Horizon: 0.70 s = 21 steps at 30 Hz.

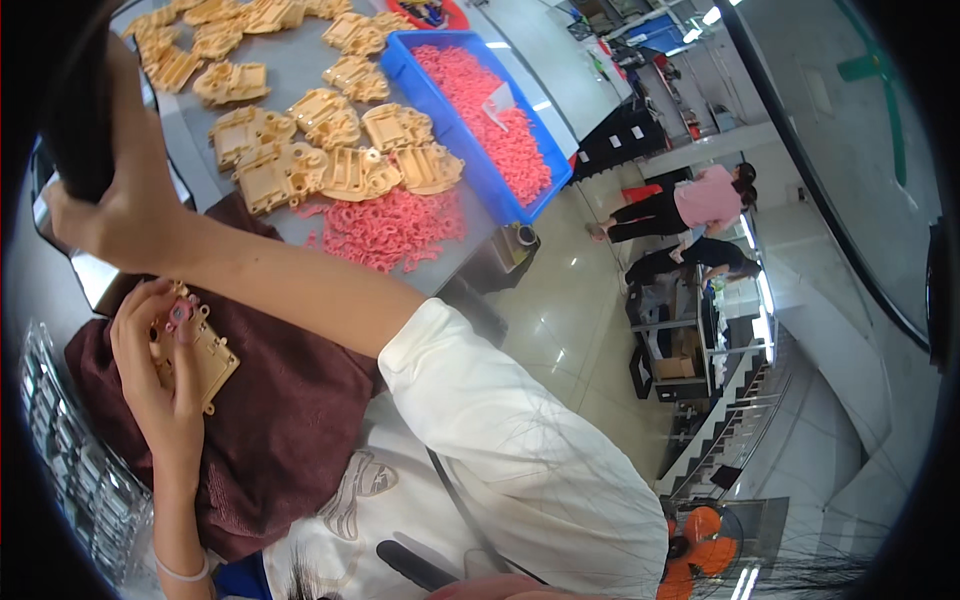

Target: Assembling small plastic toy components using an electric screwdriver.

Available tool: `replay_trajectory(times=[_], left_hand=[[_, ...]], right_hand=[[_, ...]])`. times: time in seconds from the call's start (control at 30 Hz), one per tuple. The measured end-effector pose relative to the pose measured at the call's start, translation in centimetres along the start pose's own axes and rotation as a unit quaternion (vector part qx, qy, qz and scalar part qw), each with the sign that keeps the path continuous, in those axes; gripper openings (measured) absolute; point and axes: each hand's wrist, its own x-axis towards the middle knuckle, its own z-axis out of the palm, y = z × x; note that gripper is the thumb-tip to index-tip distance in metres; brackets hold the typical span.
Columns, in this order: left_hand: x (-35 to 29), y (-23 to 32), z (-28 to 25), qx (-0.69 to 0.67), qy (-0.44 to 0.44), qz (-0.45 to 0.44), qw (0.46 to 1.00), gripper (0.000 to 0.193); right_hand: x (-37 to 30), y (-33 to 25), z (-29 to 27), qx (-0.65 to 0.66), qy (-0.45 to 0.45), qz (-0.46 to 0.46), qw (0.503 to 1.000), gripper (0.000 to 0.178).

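Low on the left, my left hand [155, 365] grips a tan moulded plastic part [210, 358] above a dark brown cloth [270, 430]. A small pink ring-shaped piece [181, 313] sits at the part's upper end, by my fingertips. My right arm, in a white sleeve, reaches across to the upper left. My right hand [125, 225] is raised there, its fingers closed around a dark, long shape [80, 120] that I cannot make out. On the grey table lie several more tan plastic parts [325, 118], with a heap of pink ring pieces [390, 228] beside them.
A blue bin [400, 62] full of pink pieces stands at the table's edge, near a red tray [450, 15]. Clear packaging with metallic-looking pieces [75, 480] is at far left. Two people [705, 205] are across the floor; an orange fan [705, 550] stands lower right.
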Motion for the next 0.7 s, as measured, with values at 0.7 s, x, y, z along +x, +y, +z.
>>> replay_trajectory(times=[0.7], left_hand=[[1.7,0.9,0.6,0.021,0.038,0.005,0.999,0.023]], right_hand=[[0.8,-4.2,-1.4,0.106,0.066,0.286,0.95,0.062]])
